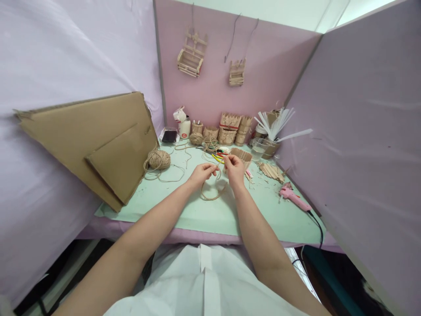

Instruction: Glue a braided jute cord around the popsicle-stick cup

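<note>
A length of brown twine (210,199) hangs in a loop below my two hands, over the front half of the table. My left hand (204,173) is closed, thumb and fingers pinching the twine. Close by on the right, my right hand (234,168) pinches the twine too, with its fingertips raised a little higher. Just behind my right hand stands a small wooden-stick basket (242,156), partly hidden by it. Pliers with yellow and red handles (217,158) lie beyond the gap between my hands.
A ball of twine (159,159) sits at left beside leaning cardboard (82,140). At right lie a pink glue gun (295,198) with its cord over the edge and wooden sticks (271,171). Baskets (227,136), a clear cup (258,149) and white strips (274,123) stand behind.
</note>
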